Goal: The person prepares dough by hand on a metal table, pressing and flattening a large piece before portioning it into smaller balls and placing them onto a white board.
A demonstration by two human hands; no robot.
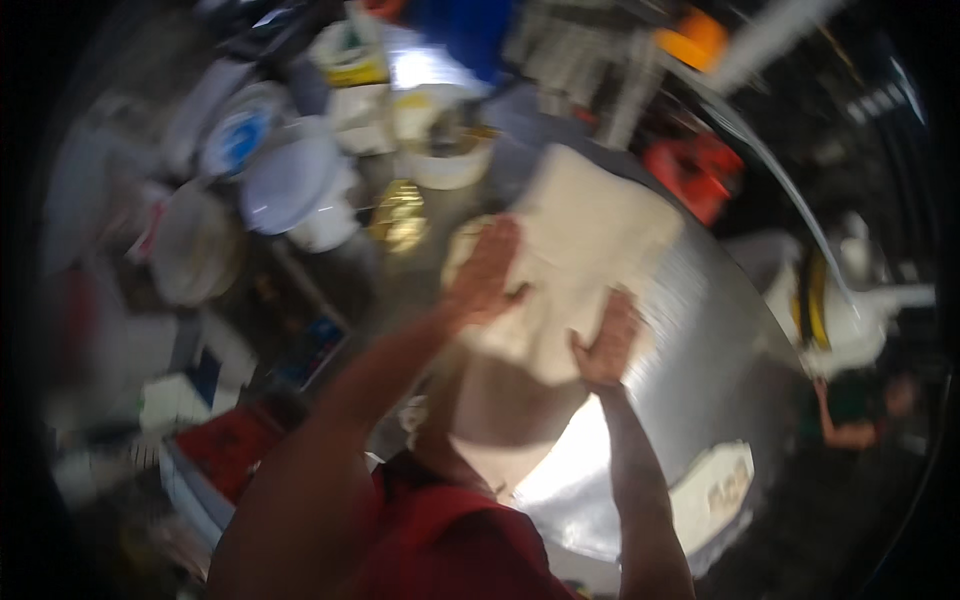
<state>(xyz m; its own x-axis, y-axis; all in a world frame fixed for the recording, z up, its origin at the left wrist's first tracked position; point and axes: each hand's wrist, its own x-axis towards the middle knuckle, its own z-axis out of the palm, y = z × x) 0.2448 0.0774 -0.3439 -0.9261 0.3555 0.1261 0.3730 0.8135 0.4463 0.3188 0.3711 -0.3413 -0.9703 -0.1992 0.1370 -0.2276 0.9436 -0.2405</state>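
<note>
A long pale sheet of what looks like dough lies on a shiny metal table, stretching from near my body to the table's far side. My left hand rests flat at its left edge, fingers stretched out and thumb apart. Lower and to the right, my right hand lies flat over the sheet's right part, also with outstretched fingers. Neither hand grips anything. Shadow falls across the near half of the sheet, and motion blur softens the surface detail.
Left of the sheet stand a crumpled gold wrapper, a white tub, a pale round lid or bowl and a clear container. A white board-like piece lies near right. A red object and another person are beyond the table.
</note>
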